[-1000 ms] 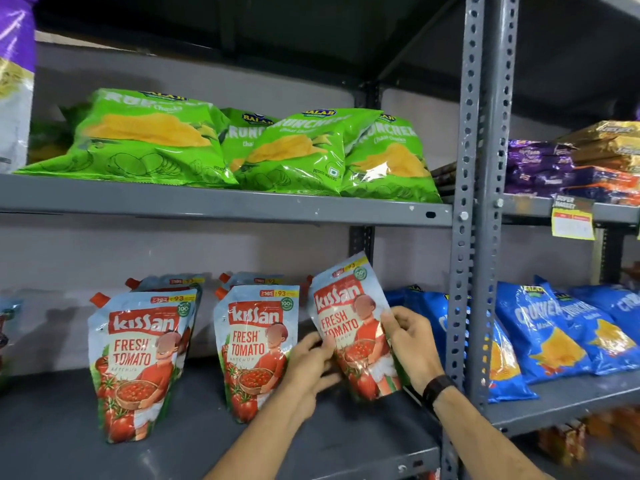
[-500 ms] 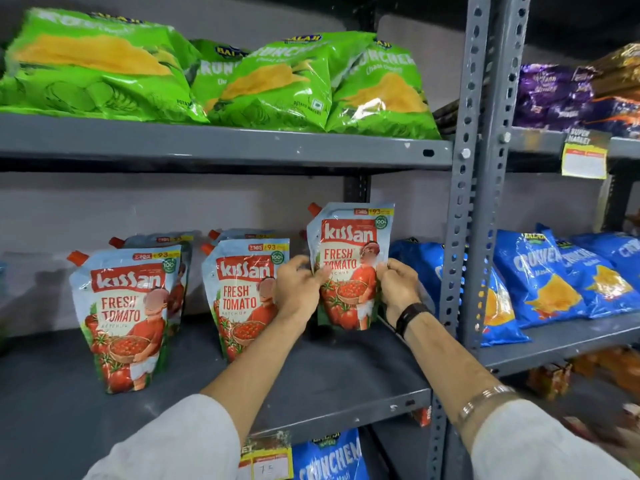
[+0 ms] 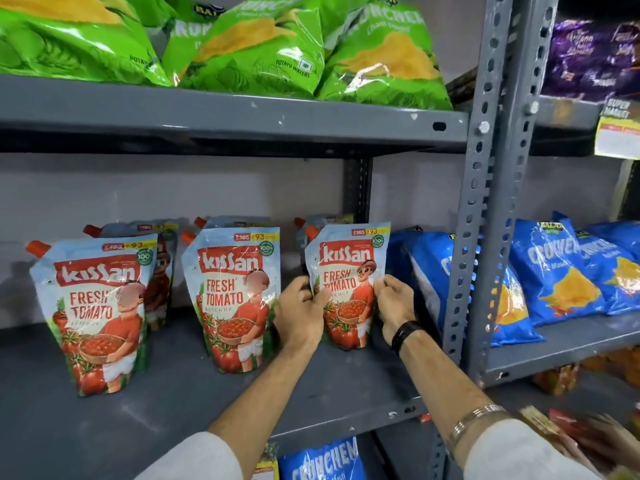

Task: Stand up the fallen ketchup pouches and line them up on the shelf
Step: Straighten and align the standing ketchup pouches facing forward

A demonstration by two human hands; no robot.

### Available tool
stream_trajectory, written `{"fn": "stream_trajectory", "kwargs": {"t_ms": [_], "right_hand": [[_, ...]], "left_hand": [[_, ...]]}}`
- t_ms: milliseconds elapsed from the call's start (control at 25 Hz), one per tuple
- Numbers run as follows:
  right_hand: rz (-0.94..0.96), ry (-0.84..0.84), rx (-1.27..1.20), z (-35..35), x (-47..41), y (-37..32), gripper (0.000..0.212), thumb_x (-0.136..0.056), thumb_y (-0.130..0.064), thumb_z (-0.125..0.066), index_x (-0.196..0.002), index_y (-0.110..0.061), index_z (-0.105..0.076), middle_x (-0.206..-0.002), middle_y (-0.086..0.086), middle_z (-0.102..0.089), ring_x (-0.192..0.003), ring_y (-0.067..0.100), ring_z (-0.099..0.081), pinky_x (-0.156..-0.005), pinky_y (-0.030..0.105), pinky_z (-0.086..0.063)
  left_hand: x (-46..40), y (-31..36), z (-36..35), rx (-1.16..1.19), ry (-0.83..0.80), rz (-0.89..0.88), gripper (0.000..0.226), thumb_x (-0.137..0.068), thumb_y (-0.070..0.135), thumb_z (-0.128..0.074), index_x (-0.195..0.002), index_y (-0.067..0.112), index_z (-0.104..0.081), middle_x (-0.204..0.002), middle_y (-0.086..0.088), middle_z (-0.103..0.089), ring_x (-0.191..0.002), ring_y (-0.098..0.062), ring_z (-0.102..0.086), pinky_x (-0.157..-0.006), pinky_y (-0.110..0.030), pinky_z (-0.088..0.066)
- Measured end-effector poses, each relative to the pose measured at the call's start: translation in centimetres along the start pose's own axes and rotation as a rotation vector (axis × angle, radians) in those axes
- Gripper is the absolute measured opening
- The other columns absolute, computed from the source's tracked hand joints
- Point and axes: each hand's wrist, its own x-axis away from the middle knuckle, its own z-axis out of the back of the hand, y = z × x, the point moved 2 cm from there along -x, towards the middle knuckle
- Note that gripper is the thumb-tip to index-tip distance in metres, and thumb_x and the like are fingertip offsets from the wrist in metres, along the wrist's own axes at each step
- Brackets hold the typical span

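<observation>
Clearly, "Kissan Fresh Tomato Ketchup" and a "93" price mark can be read on the held pouch [image 3: 348, 285], which is kept upright on the grey shelf [image 3: 207, 393], long axis vertical, red spout at its top left, print facing the camera. It is gripped between the left hand [image 3: 300, 315] and the right hand [image 3: 394, 303], fingers curled on its side edges. Two front pouches [image 3: 100, 313] [image 3: 232, 299] stand to its left, in one row. "Crunchem" is printed on the blue bags [image 3: 561, 271].
</observation>
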Motion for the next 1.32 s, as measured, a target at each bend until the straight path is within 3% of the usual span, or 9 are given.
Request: {"fn": "stream_trajectory", "kwargs": {"t_ms": [200, 320, 480, 600, 680, 800, 880, 1080, 1320], "right_hand": [[0.0, -0.025, 0.002, -0.5, -0.2, 0.5, 0.029, -0.098, -0.009, -0.045, -0.09, 0.015, -0.059, -0.106, 0.031, -0.072, -0.09, 0.034, -0.071, -0.092, 0.059, -0.056], [-0.036, -0.04, -0.035, -0.2, -0.2, 0.7, 0.028, -0.097, -0.007, -0.043, -0.101, 0.015, -0.061, -0.102, 0.023, -0.076, -0.094, 0.036, -0.074, -0.082, 0.049, -0.062], [-0.07, -0.049, -0.107, 0.1, 1.1, 0.0, 0.027, -0.096, -0.008, -0.046, -0.107, -0.006, -0.07, -0.101, 0.011, -0.077, -0.08, 0.017, -0.073, -0.059, 0.027, -0.055], [-0.006, 0.118, -0.033, 0.4, 2.9, -0.7, 0.024, -0.095, -0.017, -0.047, -0.112, -0.013, -0.064, -0.106, 0.009, -0.072, -0.084, 0.018, -0.068, -0.065, 0.028, -0.051], [0.262, 0.22, 0.048, 0.1, 5.2, -1.2, 0.014, -0.097, -0.024, -0.05, -0.107, -0.02, -0.059, -0.107, 0.003, -0.066, -0.09, 0.013, -0.065, -0.069, 0.025, -0.051], [0.564, 0.038, 0.089, -2.8, 9.4, -1.2, 0.005, -0.093, -0.034, -0.06, -0.089, -0.033, -0.057, -0.087, -0.011, -0.063, -0.079, -0.002, -0.061, -0.062, 0.013, -0.05], [0.499, -0.191, 0.215, -5.4, 11.1, 0.0, 0.012, -0.089, -0.039, -0.067, -0.089, -0.034, -0.056, -0.083, -0.012, -0.062, -0.076, 0.001, -0.06, -0.064, 0.015, -0.05], [0.191, -0.586, 0.53, -8.9, 12.2, 3.4, 0.074, -0.07, -0.031, -0.09, -0.129, -0.012, -0.05, -0.122, 0.0, -0.06, -0.116, 0.019, -0.058, -0.099, 0.037, -0.051], [0.256, -0.549, 0.601, -10.7, 11.9, 3.8, 0.049, -0.068, -0.016, -0.09, -0.108, -0.02, -0.061, -0.102, -0.009, -0.068, -0.085, 0.001, -0.061, -0.076, 0.012, -0.047]], "left_hand": [[-0.1, -0.2, 0.2, -0.015, -0.019, -0.033, 0.025, -0.085, 0.026, -0.077, -0.108, 0.02, -0.067, -0.102, -0.006, -0.08, -0.091, -0.021, -0.076, -0.087, -0.049, -0.061], [0.2, -0.1, 0.5, 0.028, -0.063, -0.03, 0.034, -0.087, 0.021, -0.077, -0.117, 0.011, -0.067, -0.11, -0.01, -0.078, -0.095, -0.019, -0.075, -0.091, -0.045, -0.061], [0.9, -0.1, 1.2, 0.062, -0.137, -0.027, 0.041, -0.088, 0.015, -0.076, -0.126, 0.006, -0.064, -0.111, -0.005, -0.074, -0.077, 0.012, -0.07, -0.069, -0.01, -0.057], [2.3, 0.3, 2.7, -0.01, -0.096, -0.022, 0.04, -0.086, 0.019, -0.078, -0.124, 0.009, -0.067, -0.105, -0.002, -0.075, -0.086, -0.005, -0.073, -0.077, -0.021, -0.06], [3.5, 0.7, 5.0, -0.077, 0.007, -0.072, 0.022, -0.083, 0.022, -0.08, -0.103, 0.016, -0.073, -0.083, 0.004, -0.076, -0.075, -0.01, -0.072, -0.067, -0.024, -0.057], [4.0, 0.7, 10.7, -0.198, 0.257, -0.159, 0.019, -0.077, 0.033, -0.083, -0.075, 0.027, -0.065, -0.064, 0.008, -0.069, -0.061, -0.005, -0.065, -0.054, -0.023, -0.046], [3.8, -0.1, 14.8, -0.288, 0.337, -0.124, 0.029, -0.074, 0.035, -0.086, -0.083, 0.027, -0.06, -0.073, 0.009, -0.068, -0.072, -0.011, -0.069, -0.058, -0.028, -0.05], [2.1, -3.4, 18.7, -0.311, -0.089, 0.282, 0.105, -0.067, 0.012, -0.093, -0.15, 0.009, -0.028, -0.147, -0.02, -0.048, -0.134, -0.034, -0.05, -0.11, -0.047, -0.045], [0.5, -4.8, 17.5, -0.453, -0.119, 0.228, 0.083, -0.056, 0.022, -0.096, -0.129, 0.017, -0.055, -0.118, -0.003, -0.075, -0.103, -0.019, -0.07, -0.102, -0.041, -0.054]]}}
